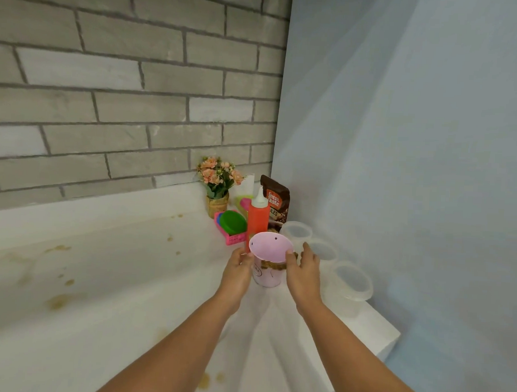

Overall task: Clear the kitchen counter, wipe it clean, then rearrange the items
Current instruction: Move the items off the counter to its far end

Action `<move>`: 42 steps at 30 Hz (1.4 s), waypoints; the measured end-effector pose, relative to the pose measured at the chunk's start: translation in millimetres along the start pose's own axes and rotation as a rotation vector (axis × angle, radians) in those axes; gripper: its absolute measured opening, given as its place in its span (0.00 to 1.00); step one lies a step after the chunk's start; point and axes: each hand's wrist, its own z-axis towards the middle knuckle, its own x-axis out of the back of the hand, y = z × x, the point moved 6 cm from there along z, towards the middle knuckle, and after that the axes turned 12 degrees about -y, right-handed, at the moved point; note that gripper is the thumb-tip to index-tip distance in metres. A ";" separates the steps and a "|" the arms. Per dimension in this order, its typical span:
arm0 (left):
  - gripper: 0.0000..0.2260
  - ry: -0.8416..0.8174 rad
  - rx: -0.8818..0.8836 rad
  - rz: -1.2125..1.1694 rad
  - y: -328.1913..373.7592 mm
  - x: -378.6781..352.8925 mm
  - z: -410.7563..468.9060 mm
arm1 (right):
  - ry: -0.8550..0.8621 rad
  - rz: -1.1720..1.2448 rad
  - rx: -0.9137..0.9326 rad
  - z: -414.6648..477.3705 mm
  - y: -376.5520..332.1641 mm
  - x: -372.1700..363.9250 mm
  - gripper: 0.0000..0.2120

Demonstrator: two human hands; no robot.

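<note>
On the worktop (129, 279), left hand (238, 267) and right hand (304, 267) clasp a likely light, rigid pink bucket (269, 249) by its sides.

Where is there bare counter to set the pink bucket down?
Left of the pink tray, the counter along the brick wall is bare but stained. Crowded: the right corner, with flower pot, orange bottle, brown pouch and clear containers.

Grey brick wall (123, 86) runs behind, mortar lines darker, some bricks paler. Pale blue wall (416, 143) stands to the right, meeting the brick at a corner.
</note>
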 end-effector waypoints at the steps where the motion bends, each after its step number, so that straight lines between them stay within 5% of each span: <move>1: 0.17 0.037 0.002 0.004 0.4 3.1 -1.4 | 0.054 -0.043 0.054 -2.2 -8.0 4.6 0.24; 8: 0.12 0.183 -0.070 -0.034 13.7 24.1 -22.0 | 0.192 -0.072 0.339 -18.9 -53.8 7.9 0.13; 19: 0.06 0.370 -0.207 -0.057 29.9 109.2 -103.2 | -0.121 -0.005 0.562 -63.0 -95.4 -91.0 0.07; 42: 0.04 0.971 -0.215 0.029 -14.7 473.2 -449.2 | -0.731 0.097 0.664 -350.1 -214.7 -451.6 0.07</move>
